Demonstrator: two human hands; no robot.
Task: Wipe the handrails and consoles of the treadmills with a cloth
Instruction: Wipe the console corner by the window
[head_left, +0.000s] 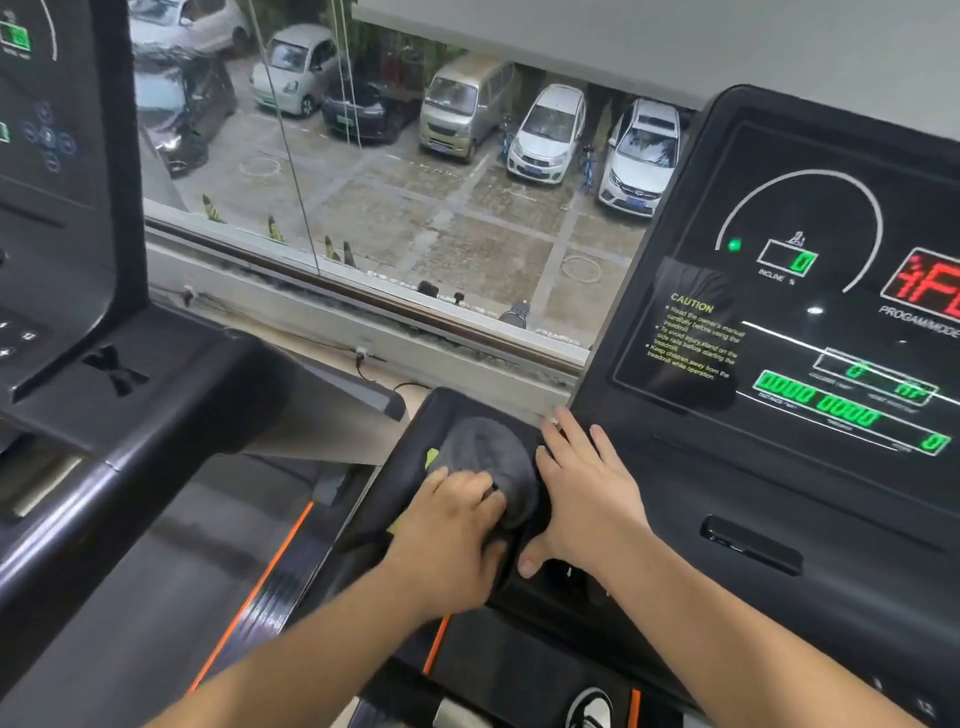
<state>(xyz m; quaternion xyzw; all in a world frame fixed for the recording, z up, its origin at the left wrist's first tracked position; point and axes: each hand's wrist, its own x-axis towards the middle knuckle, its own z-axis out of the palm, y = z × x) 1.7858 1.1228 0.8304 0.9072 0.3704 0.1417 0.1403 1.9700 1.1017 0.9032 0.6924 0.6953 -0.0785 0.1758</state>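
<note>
The grey cloth (493, 452) is located on the rounded left wing of the console (779, 525), at the near centre of the scene. It is bunched into a dome and lies flat against the black surface. A yellow-green patch (432, 458) is visible at the cloth's left edge; what it is cannot be determined.

The left hand (452, 525) is placed on the near side of the cloth. Its fingers are curled into the fabric, so the cloth is grasped and pressed down. The hand is slightly blurred.

The right hand (587, 488) is laid just to the right of the cloth. Its fingers are straight and spread, nothing is grasped, and the palm is rested on the console surface. The thumb is extended toward the near side, beside the cloth.

The display panel (810, 291) is positioned at the far right, with green and red figures lit. A caution label (696, 338) is printed on its left part.

A neighbouring treadmill (62, 208) is seen at the far left. Between the two machines, a window (415, 218) is located, through which parked cars (550, 135) are seen. An orange stripe (280, 561) is marked along the deck below the left forearm.
</note>
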